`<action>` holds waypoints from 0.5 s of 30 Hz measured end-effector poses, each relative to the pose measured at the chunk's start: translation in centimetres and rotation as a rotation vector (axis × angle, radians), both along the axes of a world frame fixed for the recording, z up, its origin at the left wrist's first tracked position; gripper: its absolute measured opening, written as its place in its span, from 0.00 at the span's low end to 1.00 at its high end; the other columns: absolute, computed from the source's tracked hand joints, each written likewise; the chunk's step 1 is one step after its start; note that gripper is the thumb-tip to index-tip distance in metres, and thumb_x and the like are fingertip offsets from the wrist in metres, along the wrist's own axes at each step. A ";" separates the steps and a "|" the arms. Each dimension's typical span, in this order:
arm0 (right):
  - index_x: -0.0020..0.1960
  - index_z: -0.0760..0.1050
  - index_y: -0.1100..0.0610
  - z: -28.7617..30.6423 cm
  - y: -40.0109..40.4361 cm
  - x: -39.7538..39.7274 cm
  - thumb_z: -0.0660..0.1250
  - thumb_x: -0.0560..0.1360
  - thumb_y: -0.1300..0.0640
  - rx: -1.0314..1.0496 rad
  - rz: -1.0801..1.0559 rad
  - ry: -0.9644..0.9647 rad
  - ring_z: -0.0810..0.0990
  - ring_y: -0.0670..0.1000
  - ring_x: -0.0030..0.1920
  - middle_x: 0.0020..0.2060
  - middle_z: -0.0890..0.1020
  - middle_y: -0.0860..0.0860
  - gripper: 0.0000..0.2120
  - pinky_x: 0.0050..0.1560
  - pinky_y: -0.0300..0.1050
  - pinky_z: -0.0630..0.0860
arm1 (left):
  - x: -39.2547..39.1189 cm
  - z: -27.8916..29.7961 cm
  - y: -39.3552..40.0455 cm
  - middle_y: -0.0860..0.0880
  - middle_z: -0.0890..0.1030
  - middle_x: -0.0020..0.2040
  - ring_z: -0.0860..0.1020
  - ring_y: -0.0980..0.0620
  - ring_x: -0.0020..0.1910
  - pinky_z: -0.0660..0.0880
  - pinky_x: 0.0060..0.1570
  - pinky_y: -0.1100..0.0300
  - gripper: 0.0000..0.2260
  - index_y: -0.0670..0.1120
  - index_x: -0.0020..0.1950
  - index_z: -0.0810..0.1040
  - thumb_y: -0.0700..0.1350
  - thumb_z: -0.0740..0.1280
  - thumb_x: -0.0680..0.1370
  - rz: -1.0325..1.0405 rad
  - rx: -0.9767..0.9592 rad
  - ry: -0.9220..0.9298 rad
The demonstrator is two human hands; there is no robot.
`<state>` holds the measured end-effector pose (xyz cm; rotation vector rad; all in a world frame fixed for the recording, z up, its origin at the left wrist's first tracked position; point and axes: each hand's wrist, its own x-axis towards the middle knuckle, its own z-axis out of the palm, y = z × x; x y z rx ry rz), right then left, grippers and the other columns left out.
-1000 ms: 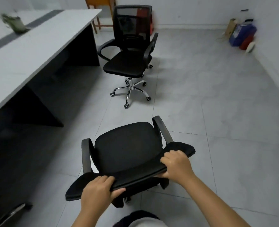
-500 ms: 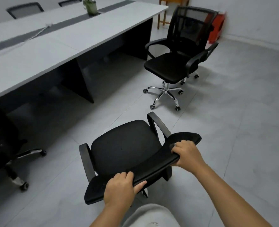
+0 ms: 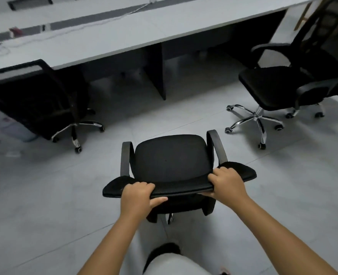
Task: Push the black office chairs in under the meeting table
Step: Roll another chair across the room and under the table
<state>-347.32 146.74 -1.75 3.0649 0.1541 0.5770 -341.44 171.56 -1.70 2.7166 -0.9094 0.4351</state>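
Observation:
A black office chair stands on the tiled floor right in front of me, its seat facing the long white meeting table. My left hand grips the top edge of its backrest on the left. My right hand grips the same edge on the right. A second black chair stands out on the floor at the right, away from the table. A third black chair at the left sits close against the table edge, mesh back towards me.
A dark table leg panel stands straight ahead beyond the held chair, with open bays on both sides. Cables and small items lie on the tabletop at the left. A pale bin sits on the floor at far left.
The view has swung left, so the table now lies straight ahead. The held chair has turned with it to face the table. Both hands keep their grip on the backrest.

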 end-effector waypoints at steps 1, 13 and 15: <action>0.22 0.69 0.57 -0.1 -0.2 -0.1 0.76 0.50 0.37 0.003 0.028 -0.014 0.70 0.52 0.22 0.20 0.70 0.50 0.26 0.24 0.37 0.62 | -0.5 0.1 -0.1 0.53 0.75 0.22 0.74 0.52 0.22 0.68 0.22 0.62 0.36 0.48 0.28 0.78 0.70 0.41 0.73 0.027 -0.019 0.007; 0.24 0.67 0.57 -0.5 -7.0 1.4 0.51 0.74 0.36 0.024 0.273 -0.287 0.68 0.51 0.22 0.21 0.69 0.50 0.30 0.31 0.41 0.53 | -3.3 0.3 -3.9 0.58 0.75 0.22 0.73 0.59 0.21 0.67 0.21 0.67 0.25 0.54 0.29 0.77 0.67 0.49 0.72 0.119 0.149 0.009; 0.24 0.67 0.56 -0.4 -7.6 2.9 0.50 0.74 0.36 0.022 0.291 -0.279 0.68 0.51 0.22 0.21 0.69 0.50 0.30 0.29 0.39 0.55 | -2.3 0.0 -4.0 0.54 0.73 0.21 0.72 0.55 0.21 0.65 0.21 0.65 0.31 0.49 0.27 0.75 0.64 0.45 0.77 0.102 0.116 -0.064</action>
